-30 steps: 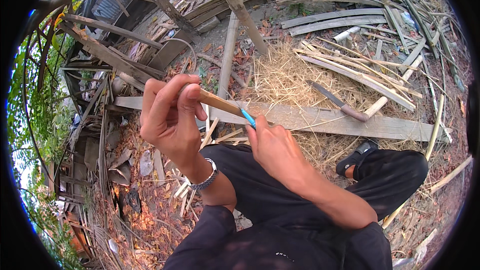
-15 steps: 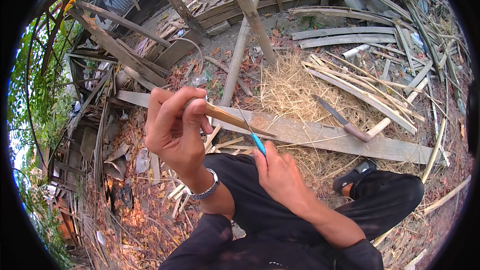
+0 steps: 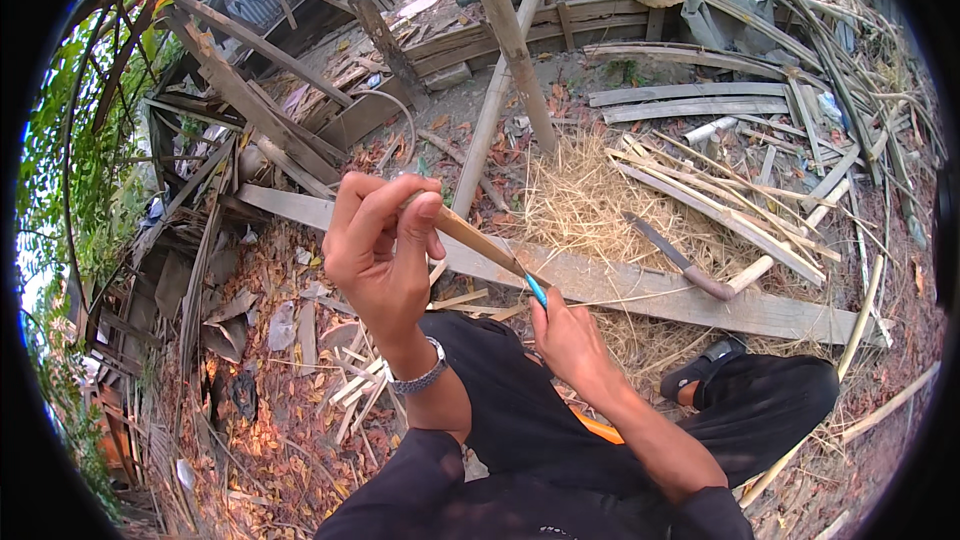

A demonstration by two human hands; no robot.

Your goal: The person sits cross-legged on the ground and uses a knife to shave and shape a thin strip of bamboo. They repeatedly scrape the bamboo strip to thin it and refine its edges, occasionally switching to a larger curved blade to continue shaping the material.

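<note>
Nearby lies a machete point(image 3: 664, 243), left grip point(image 3: 385, 250) pinching a stick point(image 3: 475, 238), right grip point(image 3: 578, 348) a blue-handled tool point(image 3: 537, 290).

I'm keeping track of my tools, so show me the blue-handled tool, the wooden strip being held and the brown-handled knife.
Blue-handled tool point(image 3: 537, 290): head view, on its handle.
Wooden strip point(image 3: 482, 243): head view, on its exposed middle.
Brown-handled knife point(image 3: 677, 255): head view, on the blade near its handle.

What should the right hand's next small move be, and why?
Probably a short, light stroke of the blue tool along the strip, away from the left hand: that hand pinches the strip's upper end, while the right hand holds the tool at its lower part. Whether the blade is biting is too small to tell.
</note>
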